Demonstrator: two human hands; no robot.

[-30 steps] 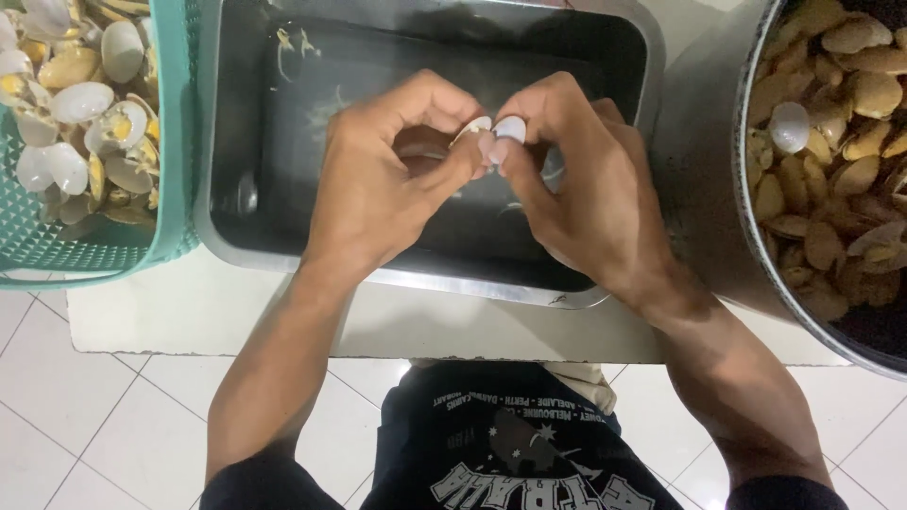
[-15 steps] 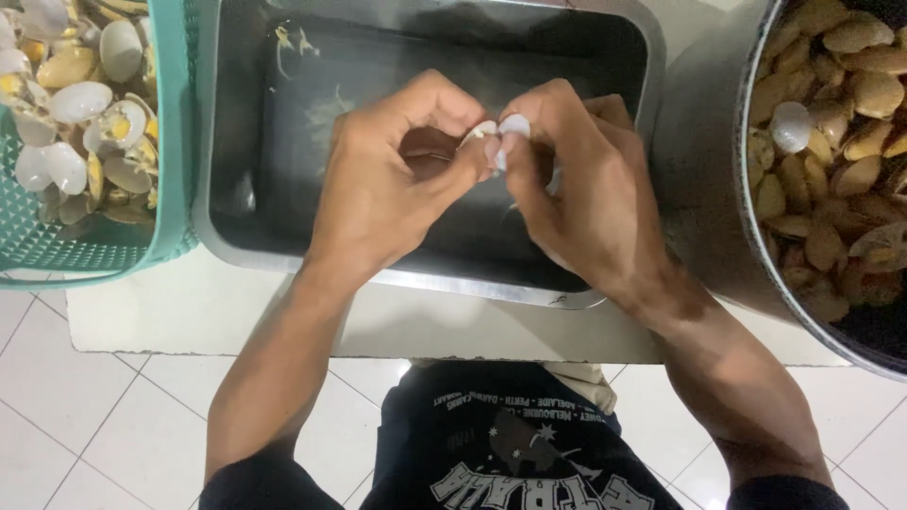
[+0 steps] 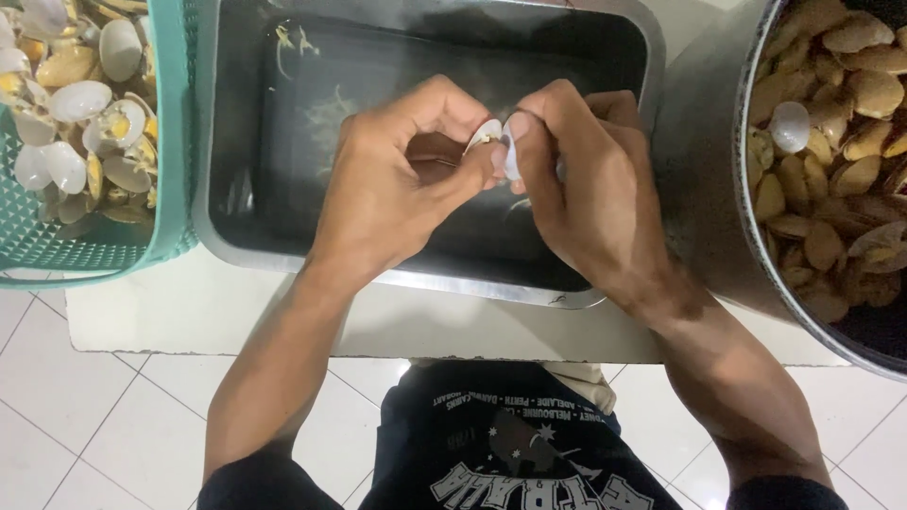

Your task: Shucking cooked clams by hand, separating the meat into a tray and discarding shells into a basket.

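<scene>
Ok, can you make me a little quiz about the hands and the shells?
1. True or false: both hands hold one clam over the metal tray.
2. Where are the opened, empty shells piled? A) in the teal basket on the person's left, B) on the floor, C) on the person's lap.
3. Fill in: the whole clams sit in a big round ___ on the person's right.

Key
1. True. The left hand and right hand pinch it between their fingertips, its two halves parted.
2. A.
3. Pot.
</scene>
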